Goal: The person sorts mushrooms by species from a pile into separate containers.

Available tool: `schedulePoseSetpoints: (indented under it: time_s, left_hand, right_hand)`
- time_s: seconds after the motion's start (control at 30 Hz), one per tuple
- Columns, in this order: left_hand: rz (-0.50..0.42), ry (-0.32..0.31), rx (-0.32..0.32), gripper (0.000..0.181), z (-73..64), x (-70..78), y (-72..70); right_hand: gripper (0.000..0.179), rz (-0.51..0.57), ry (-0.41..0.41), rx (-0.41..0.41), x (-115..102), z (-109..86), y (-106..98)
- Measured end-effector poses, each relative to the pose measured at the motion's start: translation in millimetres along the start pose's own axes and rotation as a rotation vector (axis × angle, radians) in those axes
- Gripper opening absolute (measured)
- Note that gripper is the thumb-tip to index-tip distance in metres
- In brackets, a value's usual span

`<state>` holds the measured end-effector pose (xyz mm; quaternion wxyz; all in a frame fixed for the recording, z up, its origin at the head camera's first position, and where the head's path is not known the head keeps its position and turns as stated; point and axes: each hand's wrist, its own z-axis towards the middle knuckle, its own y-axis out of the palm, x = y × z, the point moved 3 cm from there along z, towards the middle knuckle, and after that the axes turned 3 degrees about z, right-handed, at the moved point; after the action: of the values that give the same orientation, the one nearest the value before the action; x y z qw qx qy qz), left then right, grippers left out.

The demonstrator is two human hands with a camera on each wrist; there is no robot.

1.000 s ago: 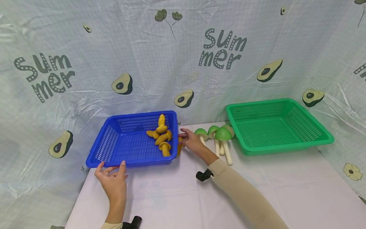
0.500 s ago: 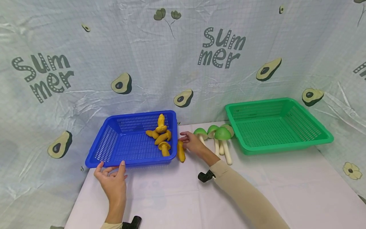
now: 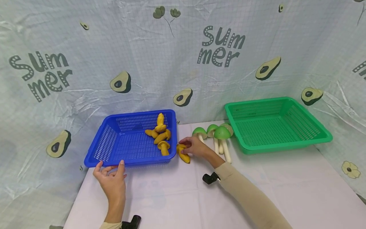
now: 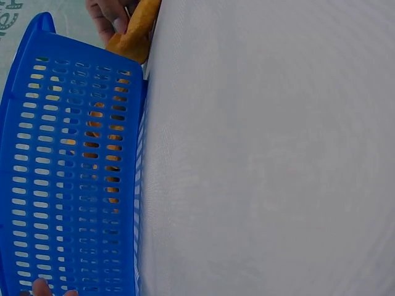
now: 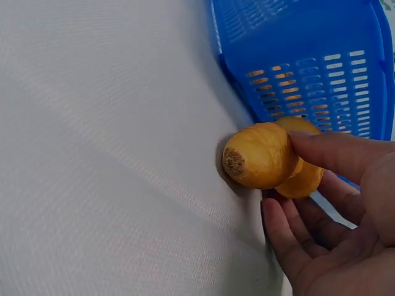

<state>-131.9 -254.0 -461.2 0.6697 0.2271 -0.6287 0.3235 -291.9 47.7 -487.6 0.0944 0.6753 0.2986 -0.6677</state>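
Note:
Beside the right wall of the blue basket (image 3: pixel 114 163), my right hand (image 3: pixel 197 148) holds a yellow toy mushroom (image 3: pixel 184 156). In the right wrist view the thumb lies on the mushroom (image 5: pixel 259 154), close over the white cloth, with its rough stem end facing the camera and the fingers curled on the far side. My left hand (image 3: pixel 111 179) grips the basket's front rim near its left corner, the thumb and a finger over the edge. Several more yellow mushrooms (image 3: pixel 162 136) lie in the right part of the basket.
Several green-capped mushrooms (image 3: pixel 221 133) with long pale stems lie to the right of my right hand. A green basket (image 3: pixel 286 148) stands past them at the back right. A printed curtain (image 3: pixel 148 63) hangs behind the white-covered table (image 3: pixel 171 200).
The yellow mushroom beside the basket has come into sight and turned, its stem end swinging to the right. My right hand has moved slightly toward me and closed on it. The left hand stays put.

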Motion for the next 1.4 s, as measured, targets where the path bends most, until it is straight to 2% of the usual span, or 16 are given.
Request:
schedulePoseSetpoints:
  time_s: [0.2, 0.53, 0.9, 1.4]
  left_hand:
    - [0.012, 0.0, -0.002, 0.082, 1.0, -0.8, 0.5]
    - [-0.014, 0.01, -0.002, 0.082, -0.4, 0.5, 0.8]
    - [-0.003, 0.007, -0.005, 0.082, 0.1, -0.4, 0.0]
    - [0.0, 0.013, -0.002, 0.082, 0.3, -0.1, -0.2]
  right_hand:
    - [0.044, -0.058, 0.033, -0.025, -1, -2.5, 3]
    - [0.041, -0.066, 0.063, -0.012, 2, -6.7, 3]
    - [0.044, 0.05, 0.094, 0.003, 2, -14.5, 0]
    - [0.039, 0.194, 0.087, 0.127, -13, -17.3, -10]
